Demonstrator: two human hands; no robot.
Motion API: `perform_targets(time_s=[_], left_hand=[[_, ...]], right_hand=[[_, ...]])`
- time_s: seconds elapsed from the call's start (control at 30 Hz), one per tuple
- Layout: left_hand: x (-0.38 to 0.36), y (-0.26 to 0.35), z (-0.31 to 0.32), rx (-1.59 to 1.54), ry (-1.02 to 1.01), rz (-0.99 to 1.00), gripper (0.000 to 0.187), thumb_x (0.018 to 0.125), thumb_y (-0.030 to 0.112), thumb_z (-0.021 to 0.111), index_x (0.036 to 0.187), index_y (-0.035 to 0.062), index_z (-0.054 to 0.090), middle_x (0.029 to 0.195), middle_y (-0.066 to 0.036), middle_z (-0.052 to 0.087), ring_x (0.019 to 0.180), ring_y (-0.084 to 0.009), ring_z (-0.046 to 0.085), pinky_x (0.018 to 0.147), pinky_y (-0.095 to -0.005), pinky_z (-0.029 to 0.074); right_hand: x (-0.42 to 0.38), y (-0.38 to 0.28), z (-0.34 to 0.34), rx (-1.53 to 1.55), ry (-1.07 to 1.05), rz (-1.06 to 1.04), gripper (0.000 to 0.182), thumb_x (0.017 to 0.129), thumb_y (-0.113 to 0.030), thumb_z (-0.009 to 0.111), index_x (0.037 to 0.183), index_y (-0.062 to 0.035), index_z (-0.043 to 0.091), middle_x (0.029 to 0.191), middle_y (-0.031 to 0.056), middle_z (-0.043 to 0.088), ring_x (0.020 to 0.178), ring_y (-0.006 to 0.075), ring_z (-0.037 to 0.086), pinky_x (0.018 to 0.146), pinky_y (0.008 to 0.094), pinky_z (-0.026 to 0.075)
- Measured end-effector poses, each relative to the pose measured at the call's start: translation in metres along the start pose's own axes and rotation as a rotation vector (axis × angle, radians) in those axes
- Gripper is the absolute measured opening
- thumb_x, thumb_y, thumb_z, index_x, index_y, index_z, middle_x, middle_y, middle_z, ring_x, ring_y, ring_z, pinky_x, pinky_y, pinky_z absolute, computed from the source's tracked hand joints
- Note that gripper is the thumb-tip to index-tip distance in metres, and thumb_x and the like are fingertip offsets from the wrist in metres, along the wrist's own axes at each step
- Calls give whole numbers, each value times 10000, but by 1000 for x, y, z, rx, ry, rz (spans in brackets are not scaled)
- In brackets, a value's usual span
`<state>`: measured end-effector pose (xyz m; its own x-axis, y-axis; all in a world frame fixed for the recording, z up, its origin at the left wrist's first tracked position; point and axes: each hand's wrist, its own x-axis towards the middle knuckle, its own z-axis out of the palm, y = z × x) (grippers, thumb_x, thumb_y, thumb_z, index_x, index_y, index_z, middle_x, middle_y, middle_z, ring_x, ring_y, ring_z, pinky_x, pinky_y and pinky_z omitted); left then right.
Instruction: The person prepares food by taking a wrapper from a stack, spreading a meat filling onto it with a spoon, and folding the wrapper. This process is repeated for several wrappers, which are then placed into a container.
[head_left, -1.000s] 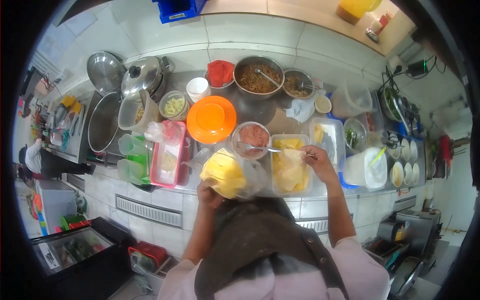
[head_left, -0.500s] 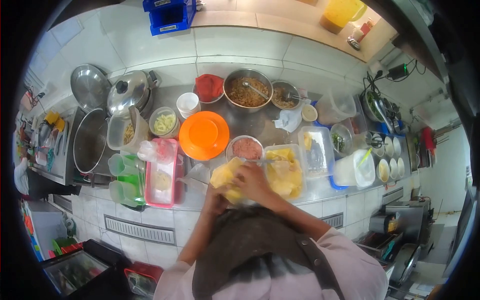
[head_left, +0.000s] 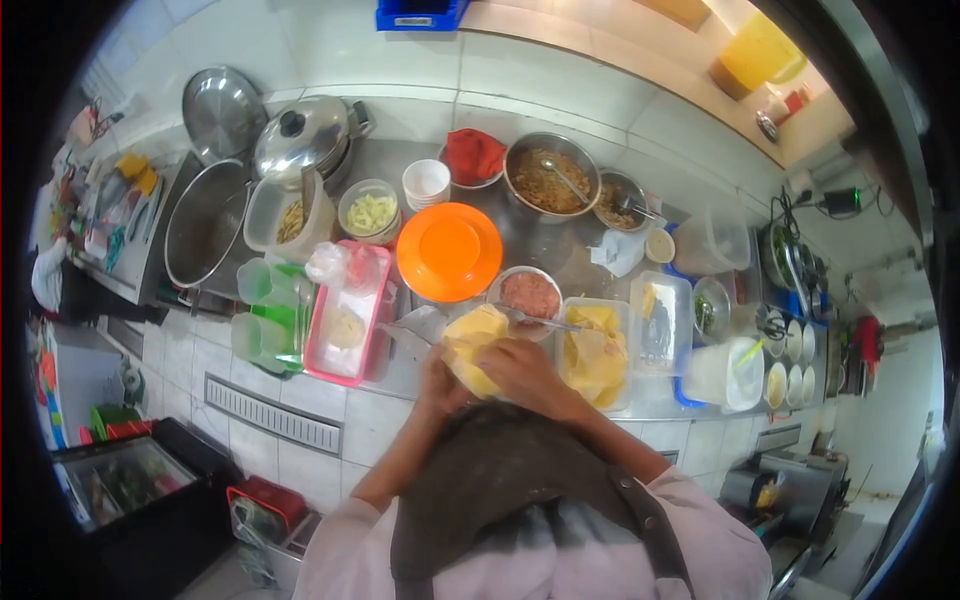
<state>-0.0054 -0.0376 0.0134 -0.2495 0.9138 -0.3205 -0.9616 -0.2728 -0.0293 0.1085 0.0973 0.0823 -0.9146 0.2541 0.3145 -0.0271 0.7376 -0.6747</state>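
Note:
Close to my body, above the counter's front edge, a yellow sheet-like piece (head_left: 474, 338) is held between my hands. Fingers of my left hand (head_left: 441, 386) wrap its lower left side. My right hand (head_left: 525, 372) grips its right side, the fingers bent over it. A spoon (head_left: 540, 320) with a long metal handle lies just beyond my right hand, by the bowl of pink minced meat (head_left: 530, 295). To the right stands a clear container (head_left: 596, 352) of yellow sheets.
An orange lid (head_left: 449, 252), a pink tray (head_left: 346, 325) and a steel bowl of brown filling (head_left: 550, 185) stand on the counter. Clear tubs (head_left: 661, 325) are at right, pots (head_left: 207, 225) at left. Another person (head_left: 55, 272) is at far left.
The view has shifted, so the counter items appear further right and the orange lid higher. The yellow piece remains between my hands, its top now more upright, and my right fingers lie lower on it.

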Motion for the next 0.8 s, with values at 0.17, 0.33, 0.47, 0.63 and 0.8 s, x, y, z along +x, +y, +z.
perform_targets(time_s=[0.17,0.33,0.47,0.63,0.8], left_hand=[[-7,-1,14,371,-90,101,680,791,60,679,1423,26,430,1394,-146,536,1271,-309,540,1083,-444,442],[5,-15,23,498,-63,187,780,721,-67,689,1441,38,408,1389,-127,536,1271,-290,544,1054,-430,476],[5,-20,20,583,30,211,778,724,-75,696,1438,37,409,1367,-117,547,1262,-284,551,1048,-426,482],[-14,-26,13,477,-25,195,807,716,-22,683,1462,33,378,1376,-154,536,1256,-321,551,1042,-474,484],[-77,-17,-12,138,-124,289,670,846,139,676,1445,16,401,1378,-175,536,1241,-343,562,1035,-497,486]], right_hand=[[8,3,-8,324,141,564,170,960,-192,623,1037,-46,583,949,114,630,890,224,651,806,388,503],[26,16,-16,298,202,576,212,973,-153,611,1150,-46,563,1037,93,610,1007,213,625,867,348,500],[37,25,-25,596,174,509,259,953,-93,626,1186,-7,555,986,52,651,932,186,639,800,321,519],[45,10,-102,1222,94,481,317,918,-152,701,1193,-20,614,961,-4,631,901,90,601,793,221,490],[44,66,-72,631,-415,98,260,915,-187,686,1123,-31,671,937,23,673,796,91,613,742,255,505]])
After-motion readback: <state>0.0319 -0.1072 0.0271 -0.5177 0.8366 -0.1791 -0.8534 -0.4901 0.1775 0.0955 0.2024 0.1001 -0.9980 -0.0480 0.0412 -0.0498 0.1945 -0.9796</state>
